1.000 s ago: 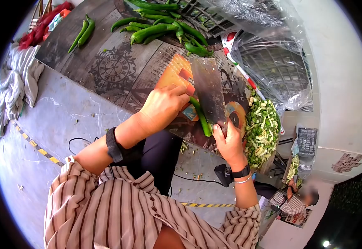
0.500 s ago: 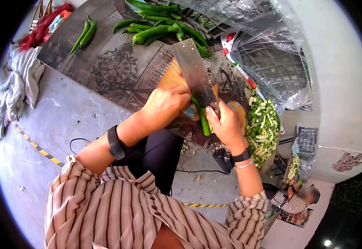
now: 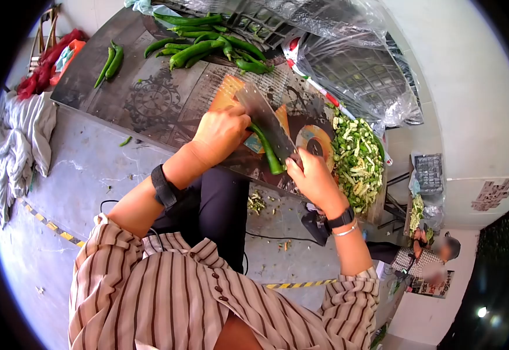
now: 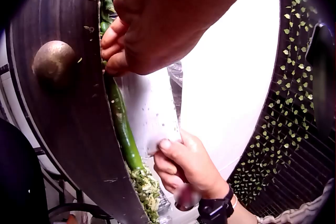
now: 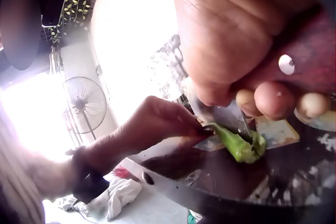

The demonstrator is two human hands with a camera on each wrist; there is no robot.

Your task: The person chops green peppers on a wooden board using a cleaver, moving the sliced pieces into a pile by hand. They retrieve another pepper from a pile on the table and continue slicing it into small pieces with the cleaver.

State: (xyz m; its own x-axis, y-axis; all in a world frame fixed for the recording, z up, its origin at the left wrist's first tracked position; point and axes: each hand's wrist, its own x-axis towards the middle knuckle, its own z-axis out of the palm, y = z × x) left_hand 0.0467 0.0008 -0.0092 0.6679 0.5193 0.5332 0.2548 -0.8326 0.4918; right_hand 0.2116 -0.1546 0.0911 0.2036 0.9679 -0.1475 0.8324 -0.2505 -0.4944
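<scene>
In the head view my left hand pinches one end of a long green pepper on the table. Its other end points toward the near edge; in the right wrist view that end of the pepper looks cut open. My right hand grips a cleaver by its handle, which is reddish brown with a pale rivet. The broad cleaver blade stands along the pepper's right side, its far end close to the left fingers. In the left wrist view the blade shows specks.
Chopped green pepper is heaped at the table's right end. Whole green peppers lie at the back, two more peppers at the far left. Plastic-covered crates stand behind. Another person sits at lower right.
The cleaver has swung left, its blade now slanting along the pepper, and my right hand has moved left with it. My left hand keeps its hold. The head view has shifted slightly.
</scene>
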